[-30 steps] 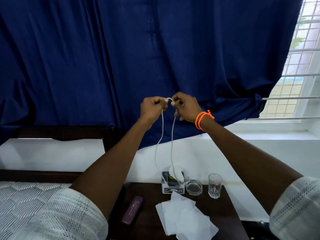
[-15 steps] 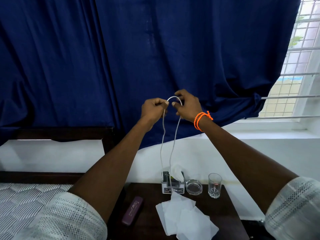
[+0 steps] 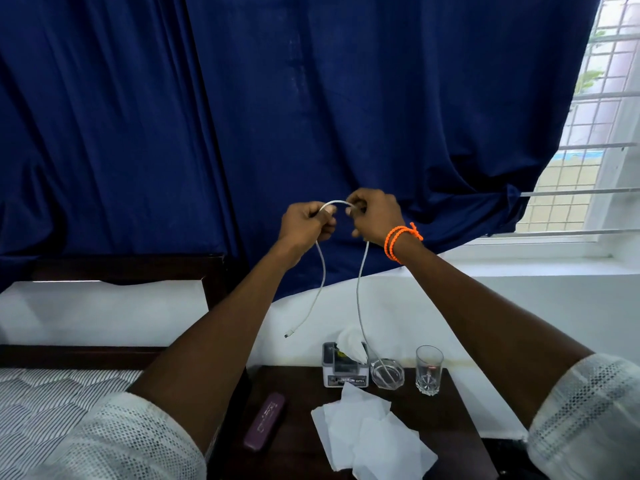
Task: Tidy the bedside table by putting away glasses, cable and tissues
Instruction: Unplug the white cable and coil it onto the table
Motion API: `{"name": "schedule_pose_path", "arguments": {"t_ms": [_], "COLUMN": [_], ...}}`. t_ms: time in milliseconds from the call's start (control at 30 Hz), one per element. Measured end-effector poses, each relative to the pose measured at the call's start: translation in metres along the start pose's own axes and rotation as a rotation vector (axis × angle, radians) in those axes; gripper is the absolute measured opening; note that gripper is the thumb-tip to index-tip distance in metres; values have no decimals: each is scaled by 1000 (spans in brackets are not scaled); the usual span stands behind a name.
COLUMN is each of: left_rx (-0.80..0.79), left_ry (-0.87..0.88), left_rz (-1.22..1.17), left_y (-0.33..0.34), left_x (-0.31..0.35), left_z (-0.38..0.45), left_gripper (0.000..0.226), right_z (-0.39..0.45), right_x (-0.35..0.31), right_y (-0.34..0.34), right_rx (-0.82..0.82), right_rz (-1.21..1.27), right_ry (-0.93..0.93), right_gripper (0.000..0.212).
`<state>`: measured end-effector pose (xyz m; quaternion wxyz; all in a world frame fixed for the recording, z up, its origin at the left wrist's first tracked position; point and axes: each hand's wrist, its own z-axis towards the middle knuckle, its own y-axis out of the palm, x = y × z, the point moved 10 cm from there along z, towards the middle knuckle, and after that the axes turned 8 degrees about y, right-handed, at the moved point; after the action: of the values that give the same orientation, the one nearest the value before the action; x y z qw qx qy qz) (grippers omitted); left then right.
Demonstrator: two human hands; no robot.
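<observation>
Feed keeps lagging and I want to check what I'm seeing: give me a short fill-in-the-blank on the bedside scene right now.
1. Both hands, left hand and right hand, hold up a white ____ in an arch.
2. The band on the right wrist is ____ in colour.
3. The drinking glass stands upright, to the right of the glass ____.
4. The loose tissues lie on the table in front of the tissue ____.

Missing words: cable; orange; ashtray; box

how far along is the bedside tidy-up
Done: possibly the glasses, since a purple case lies closed on the table. In hand: both hands hold the white cable up, looping it. Left: loose tissues spread by the tissue box.
</observation>
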<state>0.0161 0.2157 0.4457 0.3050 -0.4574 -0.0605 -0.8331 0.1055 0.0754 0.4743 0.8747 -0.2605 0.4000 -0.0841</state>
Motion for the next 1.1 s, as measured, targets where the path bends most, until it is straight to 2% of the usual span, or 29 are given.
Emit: {"name": "schedule_pose_path", "arguments": {"t_ms": [167, 367, 467, 567, 633, 767, 900, 1000, 1067, 1100], "left_rx": [-16, 35, 39, 56, 46, 28, -66, -53, -25, -21], "left_ry": [33, -52, -59, -50, -41, -88, -132, -143, -124, -110], "left_rz": [53, -72, -53, -13, 9, -90, -124, -187, -121, -76], "left_y": [5, 0, 0, -2, -1, 0, 7, 8, 6, 6], "left_x": [10, -5, -5, -2, -1, -9, -17, -15, -12, -10], "left_z": [7, 0, 1, 5, 7, 2, -7, -6, -1, 1], "left_gripper": [21, 15, 15, 17, 19, 20, 23, 22, 23, 23], "right_z": [-2, 6, 1, -5, -7, -1, 2, 1, -2, -3], "right_x": [-18, 1, 5, -4, -12, -7, 2, 9, 9, 5], "right_y": [6, -10, -3, 8, 11, -2, -14, -7, 3, 7], "right_rx": [-51, 68, 21, -45, -51, 39, 97, 40, -41, -81], "right_rz": [-37, -43, -31, -26, -51, -42, -79, -98, -19, 13], "right_ry": [-117, 12, 25, -43, -91, -17, 52, 90, 102, 77], "right_gripper": [11, 15, 11, 19, 9, 14, 15, 11, 9, 15]}}
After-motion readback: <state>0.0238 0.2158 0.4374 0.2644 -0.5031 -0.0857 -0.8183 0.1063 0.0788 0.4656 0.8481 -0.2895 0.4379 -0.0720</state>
